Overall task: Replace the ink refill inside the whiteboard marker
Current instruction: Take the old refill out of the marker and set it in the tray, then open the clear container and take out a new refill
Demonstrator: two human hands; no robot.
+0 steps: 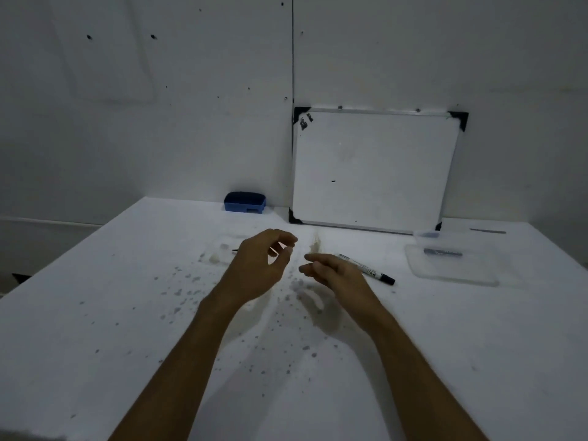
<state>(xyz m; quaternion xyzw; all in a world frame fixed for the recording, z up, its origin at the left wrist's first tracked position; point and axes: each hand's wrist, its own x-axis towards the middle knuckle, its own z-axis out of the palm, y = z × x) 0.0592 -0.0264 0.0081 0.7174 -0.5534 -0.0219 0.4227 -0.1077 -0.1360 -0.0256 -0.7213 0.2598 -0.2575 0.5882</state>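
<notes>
A whiteboard marker point(369, 270) with a white printed barrel and black cap lies on the white table point(95, 313), just right of my right hand point(331, 273). My right hand hovers with loosely curled fingers and holds nothing. My left hand point(262, 265) hovers beside it, fingers loosely curled, also holding nothing. A clear plastic tray point(455, 267) at the right holds a dark blue refill-like stick point(442, 252). Behind my left hand sits another clear tray point(219, 249) with small white pieces and a thin dark tip poking out; most of it is hidden by the hand.
A small whiteboard point(372, 170) leans against the wall at the back. A blue eraser point(245, 202) stands to its left. A thin grey strip point(486, 231) lies at the far right. Grey ink specks dot the tabletop around my forearms.
</notes>
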